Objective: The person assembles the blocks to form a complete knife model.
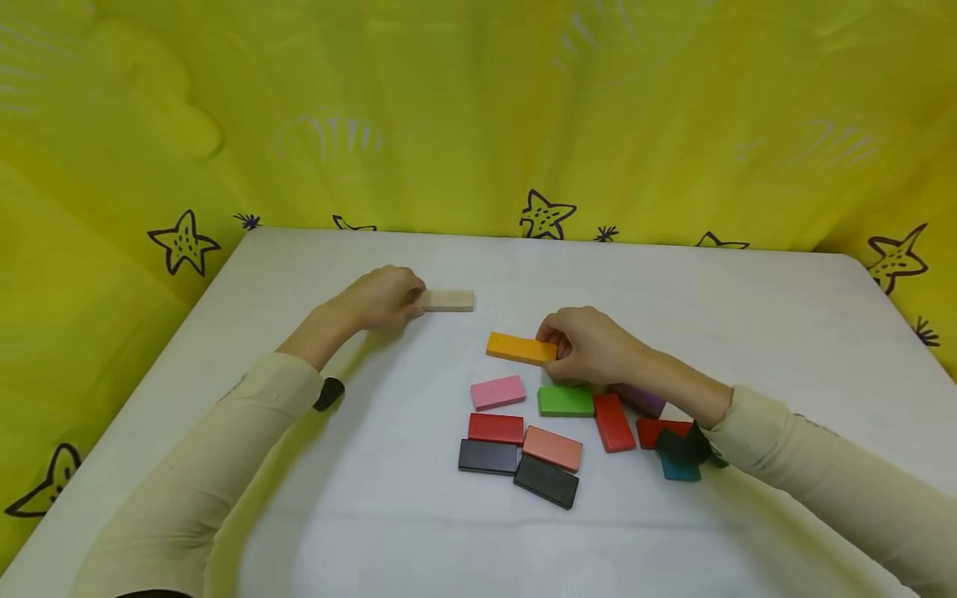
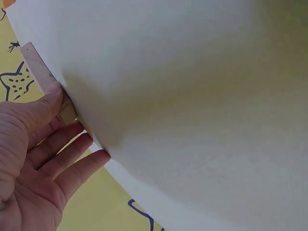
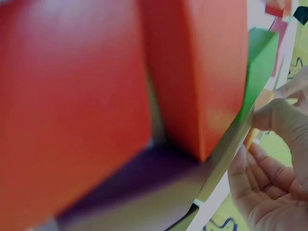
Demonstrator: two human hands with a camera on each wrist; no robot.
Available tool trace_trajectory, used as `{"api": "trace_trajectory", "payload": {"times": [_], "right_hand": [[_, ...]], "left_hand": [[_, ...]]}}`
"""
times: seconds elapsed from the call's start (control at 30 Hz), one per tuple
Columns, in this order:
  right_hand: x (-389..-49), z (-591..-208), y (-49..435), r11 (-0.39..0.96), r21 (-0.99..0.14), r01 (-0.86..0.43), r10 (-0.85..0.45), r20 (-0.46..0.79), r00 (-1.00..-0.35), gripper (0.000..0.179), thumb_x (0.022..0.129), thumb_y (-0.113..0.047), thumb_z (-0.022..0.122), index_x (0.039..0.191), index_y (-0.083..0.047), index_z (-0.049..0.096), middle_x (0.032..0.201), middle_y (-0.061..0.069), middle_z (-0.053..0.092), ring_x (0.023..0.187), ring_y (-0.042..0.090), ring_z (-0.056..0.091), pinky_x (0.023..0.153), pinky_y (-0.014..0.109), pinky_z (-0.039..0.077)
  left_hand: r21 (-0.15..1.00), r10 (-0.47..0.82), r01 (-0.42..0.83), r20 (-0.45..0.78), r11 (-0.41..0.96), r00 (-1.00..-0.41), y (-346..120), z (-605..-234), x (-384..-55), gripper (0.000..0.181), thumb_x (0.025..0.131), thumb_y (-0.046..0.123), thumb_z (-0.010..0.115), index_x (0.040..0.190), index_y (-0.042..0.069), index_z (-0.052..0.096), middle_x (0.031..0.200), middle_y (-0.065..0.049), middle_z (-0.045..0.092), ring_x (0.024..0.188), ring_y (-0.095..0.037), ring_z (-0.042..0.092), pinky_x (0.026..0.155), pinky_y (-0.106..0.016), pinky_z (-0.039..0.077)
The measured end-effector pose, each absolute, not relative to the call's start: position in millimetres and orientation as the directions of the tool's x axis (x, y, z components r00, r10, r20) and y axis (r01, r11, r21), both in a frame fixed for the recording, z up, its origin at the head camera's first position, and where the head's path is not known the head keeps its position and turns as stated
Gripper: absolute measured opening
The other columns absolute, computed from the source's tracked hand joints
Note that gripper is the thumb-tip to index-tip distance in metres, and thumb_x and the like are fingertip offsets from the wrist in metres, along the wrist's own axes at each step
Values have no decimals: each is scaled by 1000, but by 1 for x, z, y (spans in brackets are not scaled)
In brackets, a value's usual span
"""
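Observation:
At the far left-middle of the table, my left hand [image 1: 383, 297] pinches one end of a plain wooden block [image 1: 452, 301]. In the left wrist view the thumb lies along that block [image 2: 39, 70] while the other fingers spread toward the tabletop. My right hand [image 1: 598, 347] grips the right end of an orange-yellow block [image 1: 512, 347] between thumb and fingers. Just below that hand is a green block [image 1: 566, 402], and a purple block [image 1: 641, 400] is partly hidden by the wrist. A pink block [image 1: 498, 392] lies near the orange-yellow one.
Nearer me on the white table [image 1: 374, 498] lie a red block [image 1: 496, 428], a salmon block [image 1: 553, 448] and two dark blocks [image 1: 488, 457]. Another red block [image 1: 615, 423] and a blue block [image 1: 680, 468] sit under the right forearm. A yellow patterned cloth [image 1: 449, 124] hangs behind.

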State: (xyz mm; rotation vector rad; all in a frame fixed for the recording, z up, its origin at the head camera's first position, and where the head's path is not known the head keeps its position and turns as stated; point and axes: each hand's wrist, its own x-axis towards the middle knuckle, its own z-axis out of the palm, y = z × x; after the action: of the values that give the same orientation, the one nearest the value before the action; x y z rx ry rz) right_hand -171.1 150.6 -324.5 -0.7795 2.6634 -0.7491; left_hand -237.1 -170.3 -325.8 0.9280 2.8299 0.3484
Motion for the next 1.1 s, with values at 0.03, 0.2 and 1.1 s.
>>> {"api": "trace_trajectory", "payload": {"times": [0.03,0.2,1.1], "right_hand": [[-174,-324,152,712,-548,-439,-574,-95,-813,32,83,-6,77,112,4,69,91,8,63,79,19,55,73,30,52],[-191,-323,156,685,-542,-487,-593,-26,-805,33,83,-4,79,113,4,69,94,9,66,82,20,58,76,32,54],[-246,-319,130,722,-431,-541,-636,-105,-764,29,90,-3,73,117,6,68,106,17,69,92,29,60,90,42,53]], "left_hand": [[264,605,573,-58,776,-794,-170,-325,-238,10,93,7,70,94,-2,66,83,-10,58,79,-26,50,77,-42,44],[262,635,602,-57,754,-770,-171,-325,-242,10,92,6,71,91,0,64,76,-5,50,77,-24,47,75,-38,40],[315,662,611,-83,727,-745,-171,-321,-244,18,92,2,71,79,2,59,69,-2,43,71,-19,41,69,-32,35]]}}
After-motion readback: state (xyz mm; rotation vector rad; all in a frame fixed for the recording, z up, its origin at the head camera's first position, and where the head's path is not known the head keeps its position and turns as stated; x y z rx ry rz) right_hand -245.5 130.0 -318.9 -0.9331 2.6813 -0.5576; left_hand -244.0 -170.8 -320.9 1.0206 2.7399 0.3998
